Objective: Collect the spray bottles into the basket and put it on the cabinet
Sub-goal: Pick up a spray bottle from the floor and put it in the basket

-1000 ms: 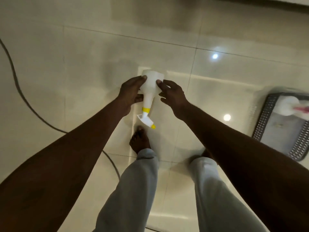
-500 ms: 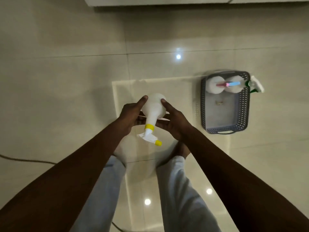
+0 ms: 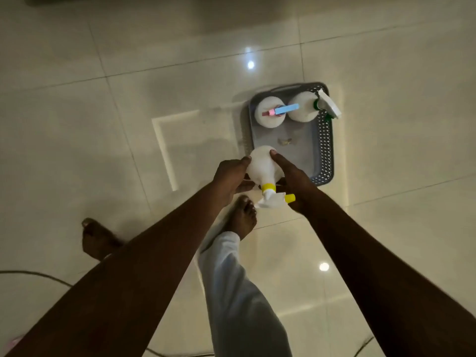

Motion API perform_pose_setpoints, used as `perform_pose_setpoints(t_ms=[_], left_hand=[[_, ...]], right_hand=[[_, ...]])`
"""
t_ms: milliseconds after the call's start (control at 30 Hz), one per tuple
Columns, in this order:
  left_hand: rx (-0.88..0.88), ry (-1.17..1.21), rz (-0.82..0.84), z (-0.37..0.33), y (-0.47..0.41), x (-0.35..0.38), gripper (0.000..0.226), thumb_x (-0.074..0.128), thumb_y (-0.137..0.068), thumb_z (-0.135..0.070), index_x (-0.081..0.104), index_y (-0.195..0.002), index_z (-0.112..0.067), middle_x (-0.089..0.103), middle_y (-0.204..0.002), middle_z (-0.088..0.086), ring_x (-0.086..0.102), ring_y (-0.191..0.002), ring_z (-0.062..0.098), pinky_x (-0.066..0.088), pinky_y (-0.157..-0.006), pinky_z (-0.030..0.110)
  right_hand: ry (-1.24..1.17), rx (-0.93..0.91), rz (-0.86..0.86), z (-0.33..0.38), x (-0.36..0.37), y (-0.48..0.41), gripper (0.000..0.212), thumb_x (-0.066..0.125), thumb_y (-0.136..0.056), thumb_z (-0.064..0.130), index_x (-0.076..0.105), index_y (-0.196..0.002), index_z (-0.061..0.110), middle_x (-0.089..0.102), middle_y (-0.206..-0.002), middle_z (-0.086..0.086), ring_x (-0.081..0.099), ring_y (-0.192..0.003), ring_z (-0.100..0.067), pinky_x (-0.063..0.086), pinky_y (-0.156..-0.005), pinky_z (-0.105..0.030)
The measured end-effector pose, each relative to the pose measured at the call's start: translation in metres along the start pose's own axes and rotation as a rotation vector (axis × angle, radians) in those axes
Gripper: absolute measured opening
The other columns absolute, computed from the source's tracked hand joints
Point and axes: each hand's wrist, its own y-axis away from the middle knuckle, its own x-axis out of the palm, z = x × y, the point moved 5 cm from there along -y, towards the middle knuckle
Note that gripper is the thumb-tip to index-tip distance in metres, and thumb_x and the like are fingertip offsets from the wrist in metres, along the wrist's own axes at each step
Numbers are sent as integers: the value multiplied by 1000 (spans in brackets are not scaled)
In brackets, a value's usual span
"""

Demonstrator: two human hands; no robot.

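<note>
I hold a white spray bottle (image 3: 262,167) with a yellow collar and yellow nozzle between both hands, its head pointing toward me. My left hand (image 3: 230,176) grips its left side and my right hand (image 3: 291,176) its right side. It hangs over the near left corner of a grey perforated basket (image 3: 325,150) standing on the floor. At the basket's far end stand two white spray bottles: one with a pink and blue head (image 3: 269,112), one with a green and white head (image 3: 304,110).
The glossy cream tile floor (image 3: 128,124) spreads all around. My bare feet (image 3: 243,217) stand just short of the basket. A dark cable (image 3: 38,275) curves over the floor at lower left. A dark edge of furniture shows at the top left.
I have turned and stepped toward the basket; it now lies directly ahead. The yellow-capped bottle, held in both hands throughout, has come over the basket's near left corner.
</note>
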Motion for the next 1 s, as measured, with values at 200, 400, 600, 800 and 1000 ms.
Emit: perform_pose_setpoints(t_ms=[200,400,600,800,1000], left_hand=[[110,-106,18,-20,-32,63,46,58,-103,-18,56,-149,-15,62,-146,14,65,-125,35,54,-110,50],[35,36,47,-20,-60,86,48,48,-105,-14,49,-153,-18,60,-146,17,61,-129,35,49,-114,47],[11,105,19,-12,-80,93,49,48,-106,-15,46,-155,-18,56,-151,17,54,-139,38,46,-117,48],[8,151,24,0,-94,93,50,49,-106,-13,45,-156,-18,55,-153,18,52,-143,37,44,-115,45],[86,163,20,-4,-97,94,50,47,-105,-9,47,-155,-17,57,-151,19,58,-133,37,48,-96,37]], right_hand=[[-80,110,60,40,-30,-47,70,81,-89,49,62,-146,13,72,-134,-12,74,-115,-30,62,-100,-44],[25,175,133,61,-33,-87,48,75,-92,56,69,-120,17,72,-90,-6,70,-76,-21,63,-76,-36],[99,223,161,54,-29,-117,65,73,-92,60,67,-136,13,73,-112,-9,73,-111,-29,61,-93,-41],[119,226,134,45,-29,-130,74,68,-93,65,62,-145,13,72,-113,-7,72,-105,-26,60,-92,-37],[145,178,81,48,-31,-136,80,67,-92,69,60,-145,10,68,-120,-14,71,-94,-30,65,-73,-31]])
